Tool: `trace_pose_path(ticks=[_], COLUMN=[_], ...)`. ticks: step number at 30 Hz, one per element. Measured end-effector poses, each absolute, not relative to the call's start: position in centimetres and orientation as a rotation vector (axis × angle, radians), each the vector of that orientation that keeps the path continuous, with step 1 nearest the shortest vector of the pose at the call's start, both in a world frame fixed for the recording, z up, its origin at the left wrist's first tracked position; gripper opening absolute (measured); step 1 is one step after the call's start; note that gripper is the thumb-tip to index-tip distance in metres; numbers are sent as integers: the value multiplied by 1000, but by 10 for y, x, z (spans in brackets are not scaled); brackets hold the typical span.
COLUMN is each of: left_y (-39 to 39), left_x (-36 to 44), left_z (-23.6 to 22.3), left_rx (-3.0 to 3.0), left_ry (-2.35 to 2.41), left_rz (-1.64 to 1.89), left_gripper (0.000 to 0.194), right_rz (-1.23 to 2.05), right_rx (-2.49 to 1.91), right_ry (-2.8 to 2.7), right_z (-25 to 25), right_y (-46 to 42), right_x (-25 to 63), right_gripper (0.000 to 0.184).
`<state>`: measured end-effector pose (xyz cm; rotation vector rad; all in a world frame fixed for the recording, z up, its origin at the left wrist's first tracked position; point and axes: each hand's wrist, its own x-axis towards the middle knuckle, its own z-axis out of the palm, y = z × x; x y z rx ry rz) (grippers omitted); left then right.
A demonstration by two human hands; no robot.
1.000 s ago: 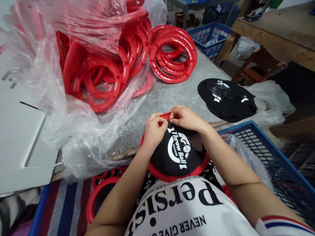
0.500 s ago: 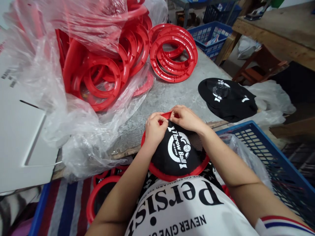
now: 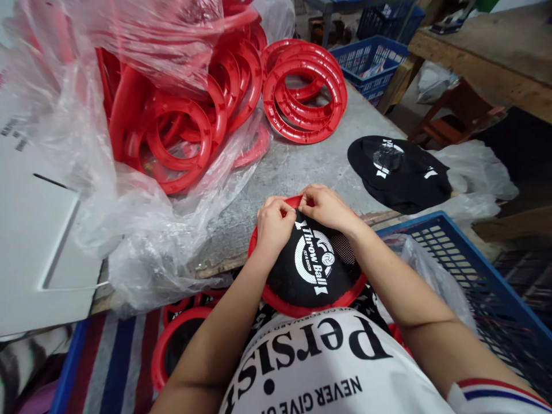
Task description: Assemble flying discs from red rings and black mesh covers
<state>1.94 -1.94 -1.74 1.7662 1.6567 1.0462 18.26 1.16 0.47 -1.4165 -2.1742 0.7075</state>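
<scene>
A round red plastic ring (image 3: 276,300) with black printed fabric (image 3: 280,276) across it leans between my body and the table edge. White lettering on the fabric reads "Throw Ball". At the ring's far rim my left hand (image 3: 276,224) is closed, thumb and fingers pinching the fabric edge against the rim. Close beside it, almost touching, my right hand (image 3: 323,206) pinches the same edge. The fingertips partly cover what lies between them. Further right on the table lies a stack of loose black fabric pieces (image 3: 405,190) with white print.
Several bare red rings (image 3: 305,135) are stacked on the grey table (image 3: 233,230). More spill from a clear plastic bag (image 3: 142,241) at left, beside a white carton (image 3: 30,253). A blue crate (image 3: 457,241) stands at right; a covered ring (image 3: 158,359) lies lower left.
Both hands stay at the far rim, still pinching, with barely any shift of the fingers. The view has moved very slightly; the ring and fabric look the same.
</scene>
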Motion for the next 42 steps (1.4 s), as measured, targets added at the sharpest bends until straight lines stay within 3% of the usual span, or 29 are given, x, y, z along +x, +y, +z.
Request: trace_pose_path(ticks=[21, 27, 38, 42], left_y=[-20, -36, -36, -46], left_x=[12, 1, 0, 5], left_z=[-17, -14, -20, -25], left_rx=[1901, 1978, 2216, 2410], left_ry=[1597, 1588, 1436, 1500], left_rz=[893, 816, 797, 720], left_gripper=[12, 30, 24, 12], right_rz=[668, 755, 545, 556], right_rx=[-1487, -1391, -1324, -1287], right_ry=[-2177, -2209, -2492, -2432], right_z=[-4, -5, 10, 6], right_y=[14, 18, 14, 14], right_x=[183, 199, 185, 192], right_gripper=[11, 20, 5, 6])
